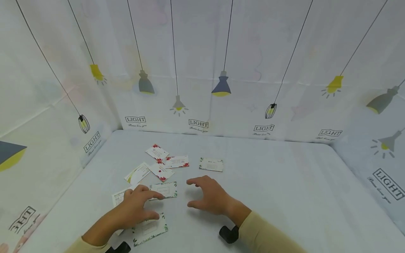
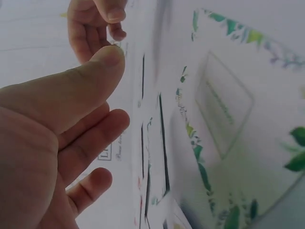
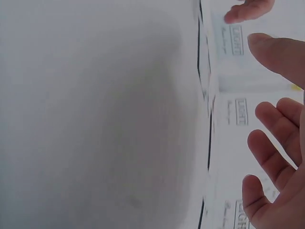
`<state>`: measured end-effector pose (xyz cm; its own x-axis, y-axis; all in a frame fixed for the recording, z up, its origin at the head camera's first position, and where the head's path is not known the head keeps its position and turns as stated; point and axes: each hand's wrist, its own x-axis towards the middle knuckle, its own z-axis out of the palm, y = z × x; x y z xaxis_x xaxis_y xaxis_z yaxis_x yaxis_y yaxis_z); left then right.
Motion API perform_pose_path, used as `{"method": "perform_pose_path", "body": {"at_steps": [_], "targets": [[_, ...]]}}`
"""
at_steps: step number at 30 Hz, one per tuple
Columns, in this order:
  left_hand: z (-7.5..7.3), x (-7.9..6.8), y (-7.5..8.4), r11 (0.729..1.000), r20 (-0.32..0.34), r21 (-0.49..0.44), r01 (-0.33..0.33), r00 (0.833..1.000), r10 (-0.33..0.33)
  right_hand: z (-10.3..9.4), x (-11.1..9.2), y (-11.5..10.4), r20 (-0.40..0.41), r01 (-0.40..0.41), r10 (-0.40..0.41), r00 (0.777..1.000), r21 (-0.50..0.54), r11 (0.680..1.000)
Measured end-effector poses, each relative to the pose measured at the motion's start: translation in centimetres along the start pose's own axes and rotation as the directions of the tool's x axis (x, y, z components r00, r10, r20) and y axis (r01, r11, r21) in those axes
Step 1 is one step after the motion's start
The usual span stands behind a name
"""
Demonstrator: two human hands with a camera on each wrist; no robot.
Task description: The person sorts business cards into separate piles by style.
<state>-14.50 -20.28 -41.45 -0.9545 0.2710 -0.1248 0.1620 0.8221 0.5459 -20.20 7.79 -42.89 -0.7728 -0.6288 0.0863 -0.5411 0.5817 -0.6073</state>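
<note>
My left hand (image 1: pixel 134 207) hovers over the left of the table, fingers spread and relaxed, with nothing held. Below its thumb lies a leaf-bordered card (image 1: pixel 150 230), seen large as the leaf-bordered card (image 2: pixel 224 105) in the left wrist view. Another leaf-bordered card (image 1: pixel 167 190) lies by its index finger. A white card with printed text (image 1: pixel 118 198) is partly hidden behind the hand. Right of these, my right hand (image 1: pixel 210 196) is raised above the table, thumb and fingers apart, holding nothing. Beyond it lies a third leaf-bordered card (image 1: pixel 211 164).
Farther back lie three cards with red flowers: one card (image 1: pixel 157 151) at the back, a second card (image 1: pixel 178 161) to its right, and a third card (image 1: pixel 161 172) in front. Beside them is a yellow-green cornered card (image 1: pixel 138 173). A lamp-printed curtain (image 1: pixel 196 105) borders the white table (image 1: pixel 284 196).
</note>
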Motion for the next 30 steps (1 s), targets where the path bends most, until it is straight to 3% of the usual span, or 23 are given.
{"method": "perform_pose_path", "body": {"at_steps": [3,8,11,20,24,30], "targets": [[0.4,-1.1,-0.4,1.0,0.023,-0.007,0.023,0.999,-0.023,0.5,0.0,-0.9,0.037,0.017,-0.016,0.999,-0.025,1.0],[1.6,-1.9,-1.1,0.997,0.064,0.012,-0.083,0.995,0.082,1.0,-0.1,-1.6,0.06,0.021,-0.019,0.998,-0.041,0.999],[2.3,-2.0,-1.4,0.994,0.074,0.004,-0.109,0.991,0.108,1.1,-0.1,-1.7,0.067,0.022,-0.019,0.998,-0.045,0.999],[3.0,-1.6,-1.5,0.976,0.0,-0.021,-0.217,0.976,0.217,2.0,-0.4,-2.3,0.16,0.052,-0.032,0.987,-0.117,0.992],[3.0,-1.4,-1.2,0.976,-0.008,-0.023,-0.216,0.976,0.216,2.6,-0.6,-2.8,0.181,0.08,-0.052,0.982,-0.157,0.984],[2.0,-1.9,-1.4,0.98,0.059,0.05,-0.191,0.98,0.188,2.9,-0.6,-2.9,0.205,0.071,-0.033,0.978,-0.179,0.981]]}}
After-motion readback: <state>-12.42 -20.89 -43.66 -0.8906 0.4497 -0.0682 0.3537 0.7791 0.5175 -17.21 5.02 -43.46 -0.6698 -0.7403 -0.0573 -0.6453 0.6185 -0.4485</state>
